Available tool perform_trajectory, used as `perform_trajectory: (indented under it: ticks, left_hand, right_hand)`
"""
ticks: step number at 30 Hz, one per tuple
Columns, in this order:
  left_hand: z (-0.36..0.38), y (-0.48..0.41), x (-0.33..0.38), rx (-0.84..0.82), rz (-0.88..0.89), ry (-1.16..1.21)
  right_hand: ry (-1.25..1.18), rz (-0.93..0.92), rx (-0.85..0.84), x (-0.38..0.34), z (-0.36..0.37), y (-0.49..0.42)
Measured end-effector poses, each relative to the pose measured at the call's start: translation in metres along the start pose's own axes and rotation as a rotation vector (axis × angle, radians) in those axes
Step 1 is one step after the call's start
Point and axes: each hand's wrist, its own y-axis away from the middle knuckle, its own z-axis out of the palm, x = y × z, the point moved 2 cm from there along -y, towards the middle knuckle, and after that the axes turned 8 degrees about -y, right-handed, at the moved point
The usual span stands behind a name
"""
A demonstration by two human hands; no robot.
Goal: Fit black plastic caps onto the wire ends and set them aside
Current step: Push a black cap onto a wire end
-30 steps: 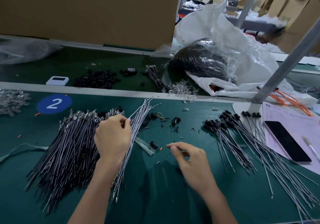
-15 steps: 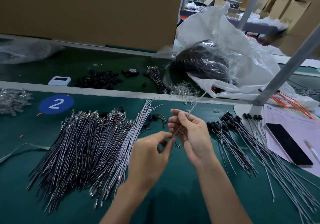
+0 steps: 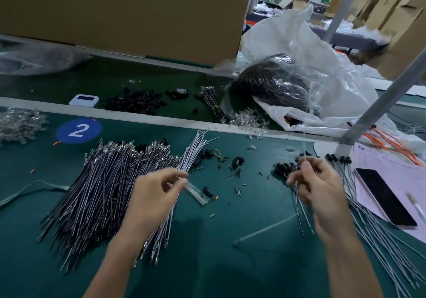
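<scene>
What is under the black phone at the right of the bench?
The phone lies flat on a pale printed paper sheet. Whatever is printed beneath the phone is covered.

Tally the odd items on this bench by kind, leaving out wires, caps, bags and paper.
Phone: 1
Pen: 1
Tape roll: 1
White device: 1
Blue number sticker: 1
Total: 5

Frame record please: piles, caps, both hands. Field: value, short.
uncapped pile: left
capped pile: right, beside phone
loose caps: between the piles
left hand: curled fingers at uncapped pile's right edge; grip unclear
right hand: pinches one wire, above capped pile
</scene>
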Motion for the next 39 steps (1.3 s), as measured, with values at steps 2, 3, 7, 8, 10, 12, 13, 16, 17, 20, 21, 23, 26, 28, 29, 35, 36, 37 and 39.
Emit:
perform_trajectory:
  ticks: [2,3,7,8,10,12,13,16,17,20,21,23,26,28,29,35,36,37,39]
  left_hand:
    - [-0.015,-0.007,-0.010,0.198,-0.055,-0.387]
    - [-0.019,-0.011,-0.016,0.195,-0.105,-0.518]
    - [-0.018,-0.023,-0.025,0.004,-0.233,-0.607]
    - [-0.018,-0.024,-0.025,0.000,-0.245,-0.591]
    - [-0.016,-0.026,-0.025,0.034,-0.257,-0.558]
    - [-0.014,-0.024,-0.024,0.085,-0.249,-0.544]
    - [-0.013,-0.023,-0.024,0.105,-0.245,-0.545]
    - [-0.013,-0.018,-0.019,0.175,-0.189,-0.543]
    - [-0.013,-0.017,-0.015,0.215,-0.127,-0.505]
    - [-0.011,-0.011,0.011,0.231,0.142,-0.306]
    - [-0.007,-0.008,0.022,0.196,0.248,-0.280]
    - [0.008,0.000,0.039,0.109,0.438,-0.251]
    - [0.036,0.015,0.054,-0.034,0.637,-0.227]
    - [0.055,0.025,0.058,-0.104,0.736,-0.233]
    - [0.062,0.030,0.059,-0.118,0.762,-0.223]
    - [0.087,0.040,0.058,-0.094,0.738,-0.039]
    - [0.089,0.041,0.059,-0.108,0.742,-0.038]
    - [0.091,0.042,0.059,-0.124,0.745,-0.042]
    - [0.093,0.043,0.060,-0.154,0.751,-0.043]
  right_hand:
    - [0.107,-0.041,0.018,0.002,-0.011,0.004]
    - [0.153,-0.062,0.027,0.004,-0.015,0.007]
    - [0.251,-0.089,0.062,0.017,-0.026,0.016]
    - [0.261,-0.090,0.063,0.020,-0.028,0.018]
    - [0.271,-0.095,0.069,0.025,-0.029,0.022]
    - [0.275,-0.100,0.075,0.028,-0.029,0.025]
    - [0.273,-0.100,0.077,0.028,-0.029,0.026]
    - [0.261,-0.108,0.094,0.028,-0.030,0.026]
    - [0.262,-0.115,0.100,0.028,-0.028,0.026]
    - [0.242,-0.138,0.059,0.027,-0.015,0.028]
    - [0.232,-0.141,0.032,0.026,-0.008,0.029]
    - [0.207,-0.137,-0.014,0.027,0.007,0.031]
    - [0.160,-0.098,-0.059,0.033,0.030,0.035]
    - [0.140,-0.053,-0.069,0.039,0.041,0.037]
    - [0.124,-0.021,-0.073,0.042,0.044,0.039]
    - [-0.219,0.266,-0.061,0.050,0.038,0.045]
    - [-0.247,0.304,-0.063,0.051,0.035,0.044]
    - [-0.265,0.334,-0.062,0.053,0.033,0.044]
    - [-0.285,0.382,-0.073,0.054,0.029,0.043]
